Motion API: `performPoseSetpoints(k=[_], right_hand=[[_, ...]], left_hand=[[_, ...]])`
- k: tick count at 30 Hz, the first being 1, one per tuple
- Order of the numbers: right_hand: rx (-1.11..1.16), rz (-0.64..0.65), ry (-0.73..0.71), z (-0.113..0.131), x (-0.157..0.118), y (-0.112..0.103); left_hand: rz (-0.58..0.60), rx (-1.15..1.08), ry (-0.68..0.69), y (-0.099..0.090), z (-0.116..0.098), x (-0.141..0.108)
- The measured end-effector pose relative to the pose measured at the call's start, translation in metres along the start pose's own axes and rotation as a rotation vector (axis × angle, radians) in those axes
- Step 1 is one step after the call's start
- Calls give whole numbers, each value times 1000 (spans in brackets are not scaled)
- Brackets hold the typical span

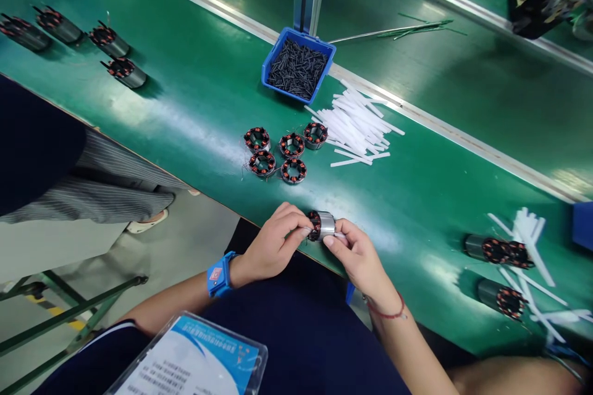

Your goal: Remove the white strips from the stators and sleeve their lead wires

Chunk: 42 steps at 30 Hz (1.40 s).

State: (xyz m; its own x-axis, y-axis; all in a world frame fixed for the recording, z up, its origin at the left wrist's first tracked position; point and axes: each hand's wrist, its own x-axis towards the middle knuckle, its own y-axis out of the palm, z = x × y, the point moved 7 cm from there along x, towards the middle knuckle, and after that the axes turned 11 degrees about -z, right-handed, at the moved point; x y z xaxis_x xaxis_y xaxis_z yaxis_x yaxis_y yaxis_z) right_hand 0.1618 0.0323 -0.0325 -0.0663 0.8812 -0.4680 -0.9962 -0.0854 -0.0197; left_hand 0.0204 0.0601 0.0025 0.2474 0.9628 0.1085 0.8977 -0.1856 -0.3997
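A wound motor stator [327, 225] with a bare metal shell lies sideways between my hands, close to the bench's front edge. My right hand [359, 253] grips its right end, thumb against the shell. A short bit of white strip [341, 236] shows at those fingers. At the dark coil end on the left, my left hand [277, 241] has thumb and forefinger pinched together; whatever they pinch is too small to make out. Beyond my hands several ring-shaped stators [291, 145] stand with copper windings facing up, thin wires trailing from some.
Behind the rings are a blue bin [266, 74] of short black tubes and a heap of white strips [356, 123]. More stators [111, 40] stand far left. Others [500, 299] lie at right beside strips and another person's arm [519, 376]. A person's leg [106, 179] is at left.
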Motion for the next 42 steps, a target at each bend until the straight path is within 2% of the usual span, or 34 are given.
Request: performPoseSetpoints(k=[6, 9, 12, 17, 23, 30, 35, 36, 37, 40, 41, 42], right_hand=[[5, -10, 68, -8, -1, 0], [-71, -47, 18, -8, 1, -2], [-239, -101, -39, -7, 3, -7], [-509, -141, -183, 10, -2, -11], [-653, -78, -129, 9, -12, -15], [-479, 80, 46, -8, -11, -27], [-551, 233, 14, 4, -5, -34], [-592, 196, -38, 13, 2, -39], [-657, 105, -119, 24, 12, -45], [-975, -332, -472, 70, 43, -65], [-1098, -417, -577, 80, 53, -65], [-1208, -433, -653, 85, 64, -61]], left_hand=[[3, -55, -91, -3, 3, -3], [15, -68, -135, -3, 5, -2], [55, -21, -217, 2, 11, -1], [57, 138, -244, 12, 14, 3], [49, 149, -241, 18, 13, 8], [76, 161, -195, 19, 12, 6], [84, 145, -149, 19, 11, 7], [79, 130, -139, 18, 11, 7], [70, 114, -131, 16, 11, 8], [29, 95, -132, 11, 13, 8], [16, 100, -140, 9, 15, 8], [6, 107, -148, 7, 16, 7]])
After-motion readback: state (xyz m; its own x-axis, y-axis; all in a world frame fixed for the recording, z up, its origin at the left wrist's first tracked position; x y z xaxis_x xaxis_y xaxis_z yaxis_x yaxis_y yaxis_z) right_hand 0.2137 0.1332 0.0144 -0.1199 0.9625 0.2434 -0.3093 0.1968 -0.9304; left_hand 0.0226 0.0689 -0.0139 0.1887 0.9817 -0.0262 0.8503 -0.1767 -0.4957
